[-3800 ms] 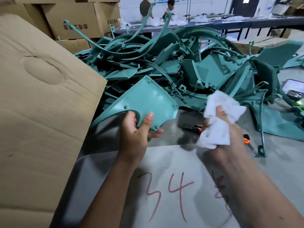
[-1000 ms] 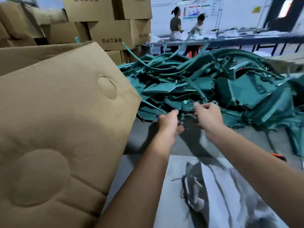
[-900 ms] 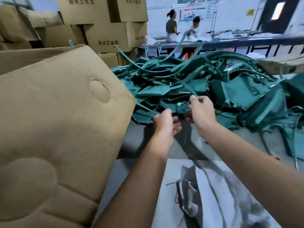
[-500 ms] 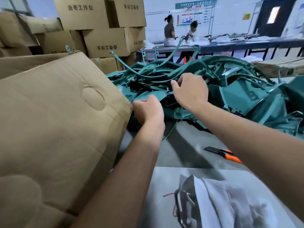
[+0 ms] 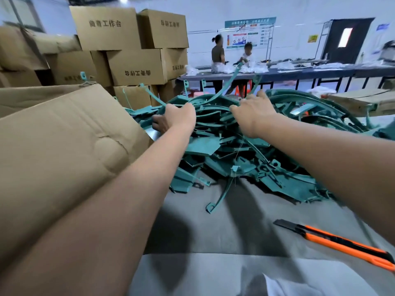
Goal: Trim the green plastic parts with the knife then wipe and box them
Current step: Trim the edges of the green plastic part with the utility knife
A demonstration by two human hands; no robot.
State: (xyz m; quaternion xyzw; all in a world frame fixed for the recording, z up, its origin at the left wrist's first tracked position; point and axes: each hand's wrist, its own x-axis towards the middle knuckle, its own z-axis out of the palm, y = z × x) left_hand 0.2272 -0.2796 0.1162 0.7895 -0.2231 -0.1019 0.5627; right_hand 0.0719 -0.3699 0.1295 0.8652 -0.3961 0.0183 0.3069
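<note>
A: What has each grip got?

B: The left hand is curled round a long curved green strip at the top of the pile, centre of the frame. The right hand lies knuckles-up on the same heap just to its right, fingers bent down among the strips; whether that grip is clamped on one I cannot tell.

A: And the parts themselves?

B: The green plastic parts are a tangled heap on the grey desk, filling the middle and right of the frame.

A: The knife?

B: The orange and black knife lies on the desk at lower right, well apart from both hands. A white cloth shows at the bottom edge.

A: The box?

B: A large cardboard box flap fills the left side, beside the left forearm. Stacked cartons stand at upper left, and two people work at a far bench.
</note>
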